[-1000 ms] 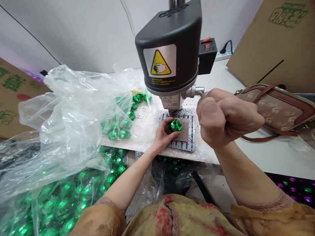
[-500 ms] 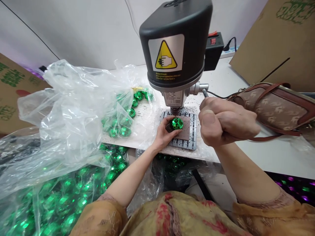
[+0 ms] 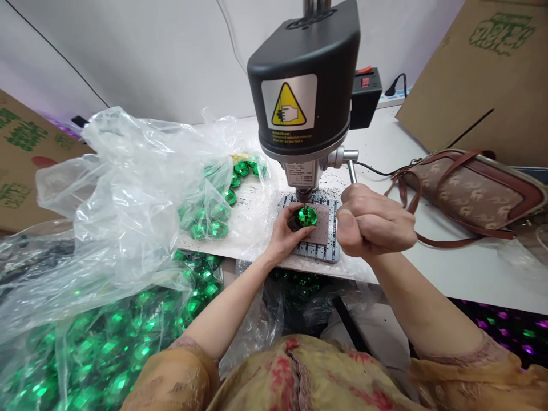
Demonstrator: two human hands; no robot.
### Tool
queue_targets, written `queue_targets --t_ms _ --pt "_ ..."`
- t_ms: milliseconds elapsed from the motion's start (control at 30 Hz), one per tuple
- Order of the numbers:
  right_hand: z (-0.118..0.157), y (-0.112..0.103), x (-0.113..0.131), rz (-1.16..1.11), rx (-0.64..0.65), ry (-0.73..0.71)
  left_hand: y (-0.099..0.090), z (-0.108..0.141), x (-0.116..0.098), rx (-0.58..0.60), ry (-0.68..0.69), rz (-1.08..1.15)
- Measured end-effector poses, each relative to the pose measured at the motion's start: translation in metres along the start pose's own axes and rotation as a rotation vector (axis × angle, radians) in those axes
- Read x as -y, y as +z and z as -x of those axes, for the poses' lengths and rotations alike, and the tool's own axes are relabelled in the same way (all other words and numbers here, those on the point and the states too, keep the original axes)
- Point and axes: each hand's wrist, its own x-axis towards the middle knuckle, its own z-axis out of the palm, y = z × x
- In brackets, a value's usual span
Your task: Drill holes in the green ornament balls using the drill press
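Under the chuck of a black bench drill press (image 3: 299, 114), my left hand (image 3: 286, 233) holds a shiny green faceted ball (image 3: 307, 216) between thumb and fingers. The ball rests on a flat brownish pad (image 3: 320, 231) on the slotted metal base (image 3: 330, 251). Dark chips are scattered over the base. My right hand (image 3: 372, 222) is closed in a fist round the lower end of the drill press's feed lever (image 3: 351, 171). The drill tip is right above the ball; whether it touches, I cannot tell.
Clear plastic bags (image 3: 128, 171) and more green balls (image 3: 216, 228) lie to the left, with a large bagful (image 3: 107, 348) below the table edge. At right are a brown handbag (image 3: 475, 188) and a cardboard box (image 3: 483, 74). Another box (image 3: 29, 160) stands at left.
My right hand has moved left and slightly down with the lever, and more of the lever shows. My left hand keeps the ball in the same spot. The view has shifted slightly.
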Motion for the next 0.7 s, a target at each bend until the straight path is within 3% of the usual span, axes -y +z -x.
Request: queue_targets --t_ms 67,167,233,300,367,467,533,600,633,700 --pt "-0.012 0.001 0.007 -0.096 -0.171 0.003 0.002 -0.001 -0.002 -0.012 0.001 -0.036" --pt "-0.039 0.001 0.017 -0.101 -0.249 0.185 0.005 0.004 -0.008 -0.095 0.032 -0.167" --pt "-0.056 0.002 0.02 -0.137 -0.303 0.353 0.007 0.015 -0.014 -0.191 0.142 -0.311" --pt "-0.066 0.002 0.02 -0.131 -0.306 0.402 0.006 0.036 -0.018 -0.214 0.369 -0.445" --pt "-0.069 0.003 0.019 -0.124 -0.299 0.402 0.004 0.062 -0.016 -0.083 0.674 -0.554" --pt "-0.067 0.004 0.019 -0.119 -0.308 0.401 -0.002 0.099 -0.001 0.357 0.997 -0.798" --pt "-0.065 0.005 0.021 -0.114 -0.323 0.418 -0.006 0.116 0.011 0.663 0.975 -0.997" --pt "-0.064 0.005 0.022 -0.117 -0.337 0.449 -0.012 0.123 0.018 0.824 0.843 -1.106" --pt "-0.064 0.005 0.022 -0.121 -0.338 0.455 -0.015 0.123 0.018 0.832 0.811 -1.096" --pt "-0.063 0.005 0.021 -0.139 -0.345 0.442 -0.026 0.114 0.011 0.727 0.89 -0.948"
